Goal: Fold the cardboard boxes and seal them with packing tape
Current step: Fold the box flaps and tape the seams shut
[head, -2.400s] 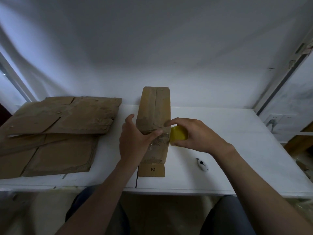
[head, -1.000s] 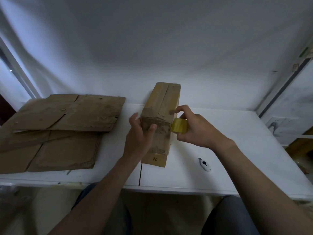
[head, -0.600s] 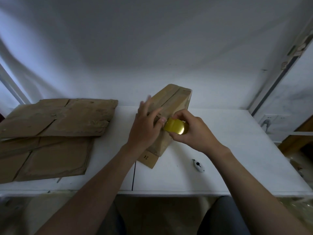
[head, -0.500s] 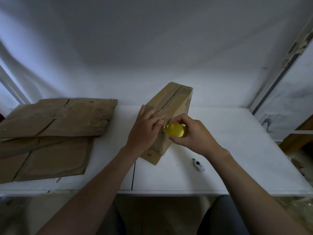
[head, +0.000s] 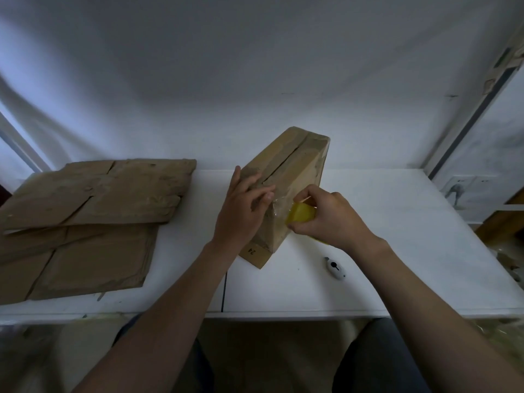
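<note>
Two hands are at work over the middle of the white table. The left hand lies with its fingers stretched out and slightly spread across the near top face of the folded cardboard box. It grasps nothing and simply presses flat on the cardboard, fingertips right beside the dark seam between the top flaps. The right hand is curled around a yellow tape roll, thumb and forefinger pinched together above it. The roll sits just to the right of the left fingertips, close against the box's right-hand side face. Between the two hands a short strip of clear tape glints, running from the roll to the box edge by the left fingertips. Whether its end is fully stuck down there is hard to say in this dim light. The box itself rests on the table, angling away from both hands toward the wall. Its near end sits just beside the left wrist, where a flap marked "24" pokes out. Well off to the left of the left hand lies a stack of flattened cardboard sheets, spread flat on the table. Near the right forearm, on the side nearer the person, a small white cutter rests on the tabletop.
</note>
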`<state>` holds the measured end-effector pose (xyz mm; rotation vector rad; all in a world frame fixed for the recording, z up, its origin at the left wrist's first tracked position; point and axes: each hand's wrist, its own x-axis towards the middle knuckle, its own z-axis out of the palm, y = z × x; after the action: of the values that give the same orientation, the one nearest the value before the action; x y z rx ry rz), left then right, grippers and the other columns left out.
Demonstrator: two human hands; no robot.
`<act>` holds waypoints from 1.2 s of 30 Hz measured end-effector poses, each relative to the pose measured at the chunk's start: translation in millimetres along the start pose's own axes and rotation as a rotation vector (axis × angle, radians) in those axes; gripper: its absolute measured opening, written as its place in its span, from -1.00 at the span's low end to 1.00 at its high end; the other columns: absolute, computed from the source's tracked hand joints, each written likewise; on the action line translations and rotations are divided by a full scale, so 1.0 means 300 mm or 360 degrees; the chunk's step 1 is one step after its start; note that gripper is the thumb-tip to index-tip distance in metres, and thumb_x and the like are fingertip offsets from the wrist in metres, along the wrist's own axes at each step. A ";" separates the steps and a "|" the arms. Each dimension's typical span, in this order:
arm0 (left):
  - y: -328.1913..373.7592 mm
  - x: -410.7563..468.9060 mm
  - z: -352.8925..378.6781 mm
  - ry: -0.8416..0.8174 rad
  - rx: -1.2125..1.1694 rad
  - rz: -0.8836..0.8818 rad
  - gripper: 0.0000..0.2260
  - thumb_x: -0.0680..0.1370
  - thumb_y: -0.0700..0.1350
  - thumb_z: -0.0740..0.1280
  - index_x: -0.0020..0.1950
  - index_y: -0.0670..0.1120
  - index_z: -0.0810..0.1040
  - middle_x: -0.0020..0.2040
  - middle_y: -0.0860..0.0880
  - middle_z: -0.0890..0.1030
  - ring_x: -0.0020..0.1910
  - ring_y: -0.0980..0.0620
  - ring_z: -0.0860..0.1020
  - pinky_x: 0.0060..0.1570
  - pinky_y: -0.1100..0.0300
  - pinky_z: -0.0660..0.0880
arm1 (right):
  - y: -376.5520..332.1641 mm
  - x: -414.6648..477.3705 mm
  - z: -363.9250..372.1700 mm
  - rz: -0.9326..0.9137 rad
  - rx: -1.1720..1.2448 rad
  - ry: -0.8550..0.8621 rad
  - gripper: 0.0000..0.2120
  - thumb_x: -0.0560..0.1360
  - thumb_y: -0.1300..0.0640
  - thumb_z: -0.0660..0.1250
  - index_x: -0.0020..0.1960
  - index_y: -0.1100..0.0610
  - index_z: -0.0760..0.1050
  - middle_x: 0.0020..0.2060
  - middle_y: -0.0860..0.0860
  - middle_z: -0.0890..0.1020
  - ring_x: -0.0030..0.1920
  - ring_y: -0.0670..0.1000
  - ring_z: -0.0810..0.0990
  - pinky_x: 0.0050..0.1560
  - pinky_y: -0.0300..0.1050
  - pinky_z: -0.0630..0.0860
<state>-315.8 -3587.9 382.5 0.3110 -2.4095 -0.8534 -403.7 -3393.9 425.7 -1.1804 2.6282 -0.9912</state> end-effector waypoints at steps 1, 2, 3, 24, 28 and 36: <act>0.000 -0.001 0.000 0.0006 -0.0008 0.0001 -0.58 0.62 0.24 0.15 0.32 0.09 0.61 0.52 0.12 0.38 0.63 0.07 -0.05 0.44 0.00 0.23 | 0.000 0.011 0.008 0.0027 0.0004 -0.0010 -0.55 0.31 -0.08 0.59 0.06 -0.03 0.45 -0.14 -0.21 0.56 -0.12 -0.12 0.55 -0.19 -0.30 0.48; -0.001 -0.002 0.000 0.0008 -0.0013 0.0004 -0.55 0.58 0.27 0.17 0.32 0.08 0.62 0.52 0.12 0.38 0.63 0.07 -0.04 0.43 0.04 0.22 | 0.001 0.023 0.017 0.0048 0.0004 -0.0023 -0.55 0.31 -0.09 0.59 0.04 0.00 0.43 -0.13 -0.15 0.59 -0.12 -0.09 0.56 -0.17 -0.20 0.52; 0.000 -0.005 0.000 0.0010 -0.0016 0.0008 -0.53 0.55 0.30 0.20 0.31 0.08 0.62 0.52 0.12 0.38 0.63 0.07 -0.03 0.43 0.06 0.20 | 0.000 0.034 0.026 0.0065 0.0000 -0.0039 -0.55 0.30 -0.09 0.59 0.00 0.01 0.41 -0.14 -0.10 0.60 -0.12 -0.05 0.57 -0.16 -0.12 0.55; -0.036 0.063 -0.034 0.0042 0.0099 0.0260 -0.51 0.35 0.30 0.41 0.08 -0.02 0.72 0.20 0.06 0.67 0.25 0.03 0.49 0.19 0.08 0.48 | 0.022 -0.080 0.078 -0.0065 0.0104 0.0377 -0.51 0.36 -0.22 0.58 0.08 -0.12 0.37 -0.17 -0.20 0.54 -0.19 -0.06 0.54 -0.26 -0.03 0.51; -0.063 0.093 -0.060 0.0070 -0.0023 0.0415 -0.52 0.30 0.26 0.50 0.04 -0.06 0.74 0.14 0.04 0.70 0.17 0.00 0.51 0.08 0.02 0.54 | -0.056 -0.090 0.073 -0.0011 -0.0057 0.0445 -0.55 0.37 -0.27 0.53 -0.05 -0.08 0.34 -0.18 -0.17 0.58 -0.24 -0.08 0.49 -0.31 -0.09 0.46; -0.091 0.086 -0.074 -0.0015 -0.0090 0.0483 -0.57 0.29 0.22 0.54 -0.01 -0.06 0.74 0.04 0.07 0.72 0.08 0.05 0.52 0.05 0.13 0.49 | -0.097 -0.046 0.126 0.0365 -0.0297 0.0266 -0.54 0.36 -0.33 0.46 -0.04 -0.05 0.37 -0.27 -0.14 0.50 -0.27 -0.07 0.47 -0.33 -0.15 0.33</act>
<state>-323.3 -3630.1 390.5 -0.0807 -2.3554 -0.7822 -362.9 -3418.4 411.1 -0.8306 2.9590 -0.8524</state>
